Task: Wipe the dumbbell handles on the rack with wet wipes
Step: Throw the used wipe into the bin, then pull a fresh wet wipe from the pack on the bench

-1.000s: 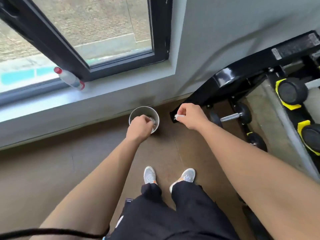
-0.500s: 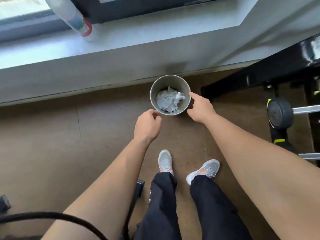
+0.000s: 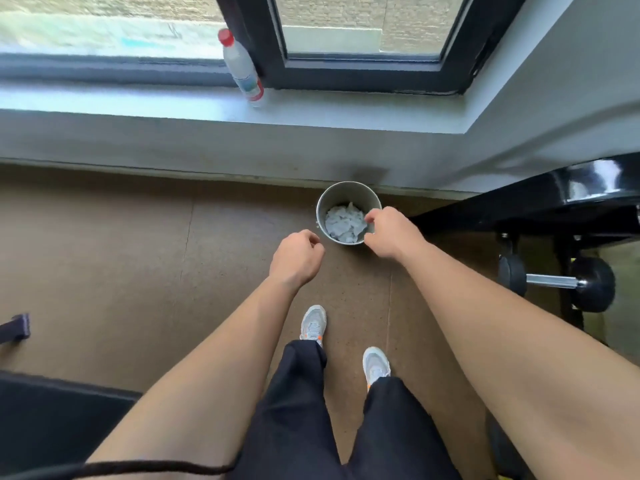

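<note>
A small metal bucket stands on the brown floor against the wall, with crumpled used wet wipes inside. My right hand hovers over the bucket's right rim with its fingers loosely curved, and I see nothing in them. My left hand hangs just left of the bucket, loosely curled and holding nothing. At the right, a black dumbbell with a metal handle rests low on the black rack.
A clear bottle with a red cap stands on the window sill. My feet in grey shoes are below the bucket. A dark bench-like object and a black cable lie at the lower left.
One second ago my left hand was in the bucket and my right held a wipe. Since then the left has pulled back empty and the right has moved over the bucket's rim.
</note>
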The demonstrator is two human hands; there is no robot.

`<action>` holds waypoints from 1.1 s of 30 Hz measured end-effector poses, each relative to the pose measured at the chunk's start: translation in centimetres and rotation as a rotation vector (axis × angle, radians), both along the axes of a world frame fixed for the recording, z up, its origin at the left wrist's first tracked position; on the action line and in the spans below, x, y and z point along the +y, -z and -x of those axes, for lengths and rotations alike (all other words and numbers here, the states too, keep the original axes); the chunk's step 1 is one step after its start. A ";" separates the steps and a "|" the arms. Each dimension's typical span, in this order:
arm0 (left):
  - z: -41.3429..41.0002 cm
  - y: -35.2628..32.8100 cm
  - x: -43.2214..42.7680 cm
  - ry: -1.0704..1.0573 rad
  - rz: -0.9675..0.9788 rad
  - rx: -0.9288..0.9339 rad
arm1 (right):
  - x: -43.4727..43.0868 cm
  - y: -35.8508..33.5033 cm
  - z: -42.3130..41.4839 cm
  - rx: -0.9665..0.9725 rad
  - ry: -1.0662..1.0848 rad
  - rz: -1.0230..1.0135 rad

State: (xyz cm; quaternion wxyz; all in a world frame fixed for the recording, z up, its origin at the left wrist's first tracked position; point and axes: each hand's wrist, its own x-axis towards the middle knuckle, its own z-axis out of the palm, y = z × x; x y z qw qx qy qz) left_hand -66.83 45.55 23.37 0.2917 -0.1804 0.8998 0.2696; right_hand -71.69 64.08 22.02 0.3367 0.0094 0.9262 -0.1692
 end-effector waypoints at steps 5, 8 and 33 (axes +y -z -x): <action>-9.5 -6.7 -1.7 -0.211 0.038 0.072 | -3.1 -6.8 -4.8 0.031 -0.350 -0.072; -15.8 -10.0 -4.4 -0.318 0.092 0.079 | -6.4 -10.4 -8.0 0.077 -0.546 -0.095; -59.5 -3.0 -26.2 -1.075 0.085 -0.092 | -42.1 -6.6 -45.4 -0.074 -1.384 0.000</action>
